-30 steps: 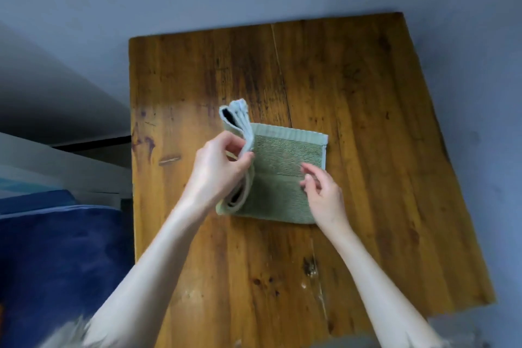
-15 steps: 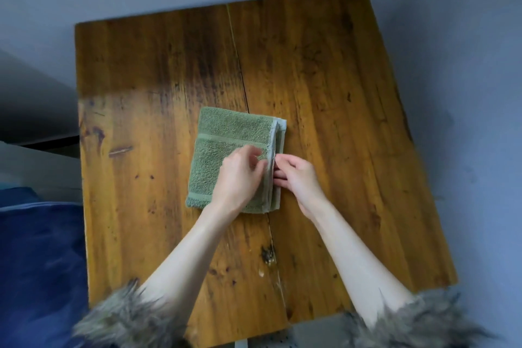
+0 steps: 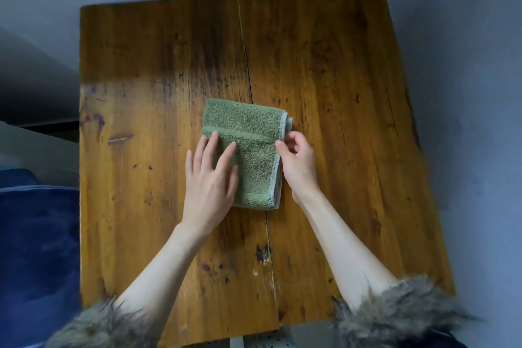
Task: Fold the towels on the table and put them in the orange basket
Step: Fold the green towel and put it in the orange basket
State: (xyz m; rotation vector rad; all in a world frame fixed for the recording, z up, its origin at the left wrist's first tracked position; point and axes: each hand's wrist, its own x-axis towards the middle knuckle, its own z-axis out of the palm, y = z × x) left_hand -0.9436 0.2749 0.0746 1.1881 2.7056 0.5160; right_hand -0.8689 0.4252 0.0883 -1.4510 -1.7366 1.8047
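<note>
Fur cuffs cut off at bottom edge; basket unseen.

Left hand flat, fingers straight and spread, right hand curled, fingertips pinching, both forearms bare

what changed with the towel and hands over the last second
The left hand let go of the towel's raised left edge after folding it over to the right, and now lies flat on the green towel. The right hand shifted from resting on the towel to pinching its right edge. The towel stayed on the wooden table, now folded narrower.
</note>
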